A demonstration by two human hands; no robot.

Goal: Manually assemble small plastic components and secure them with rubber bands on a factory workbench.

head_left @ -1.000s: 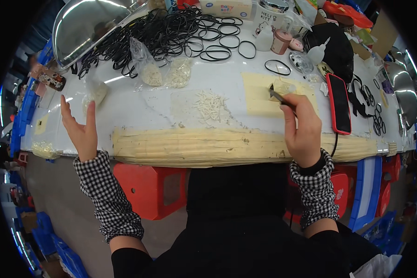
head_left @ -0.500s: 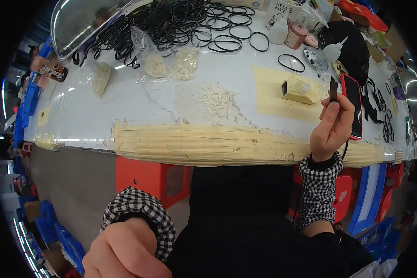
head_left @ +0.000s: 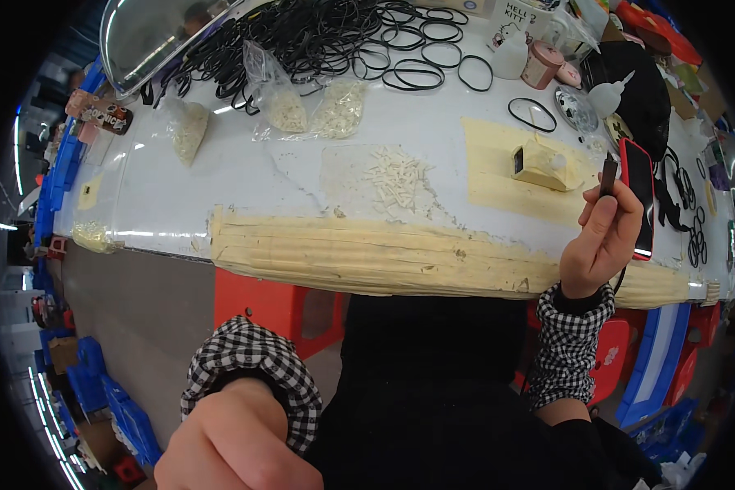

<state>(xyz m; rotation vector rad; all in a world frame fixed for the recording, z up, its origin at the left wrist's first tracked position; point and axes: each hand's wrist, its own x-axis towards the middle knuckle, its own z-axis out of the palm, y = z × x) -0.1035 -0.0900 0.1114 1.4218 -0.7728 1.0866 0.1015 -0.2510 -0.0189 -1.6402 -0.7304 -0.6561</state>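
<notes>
My right hand (head_left: 598, 245) is raised over the front right part of the table. Its thumb and fingers pinch a short flat dark strip (head_left: 608, 176) that points upward. A phone with a red edge (head_left: 641, 196) lies just to its right, and a small box wrapped in yellow tape (head_left: 543, 166) sits to its left. Low at the left, close to the camera, is my left hand (head_left: 241, 445) with curled fingers. The lower frame edge cuts it off, and whatever it may hold is hidden. Both sleeves are black-and-white checked.
Small pale sticks (head_left: 396, 177) lie heaped mid-table, behind the yellow-taped front edge (head_left: 367, 253). Bags of pale pieces (head_left: 339, 109) stand farther back, near a tangle of black bands (head_left: 261, 49). Loose black loops (head_left: 412, 75) and a pink jar (head_left: 542, 65) are at the back right.
The whole view has shifted slightly, so the table and both hands appear farther right. My right hand still pinches the dark strip, and my left hand stays curled.
</notes>
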